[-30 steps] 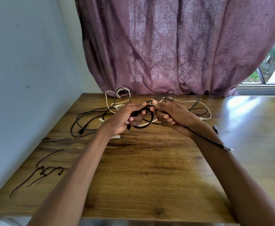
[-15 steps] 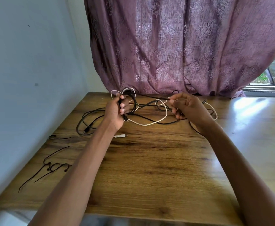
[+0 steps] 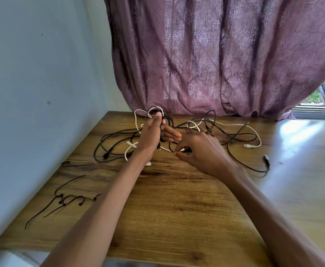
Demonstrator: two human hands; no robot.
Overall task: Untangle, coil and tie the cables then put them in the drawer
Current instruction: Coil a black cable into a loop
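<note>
Left hand (image 3: 154, 132) grips limp, light black cable loops (image 3: 166, 122); right hand's (image 3: 202, 151) fingers pinch a strand near its stiffer plug, best hold.

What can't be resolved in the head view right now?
- Drawer: not in the head view at all.
- Black cable coil: turn count hidden by the left hand gripping it.
- What the right hand pinches: its fingers cover most of it, so plug or cord is unclear.
- Black and white cable tangle: how many separate cables, overlaps hide that.
- Thin black ties: count too small to tell.
- Table: near edge cut off by frame bottom.
</note>
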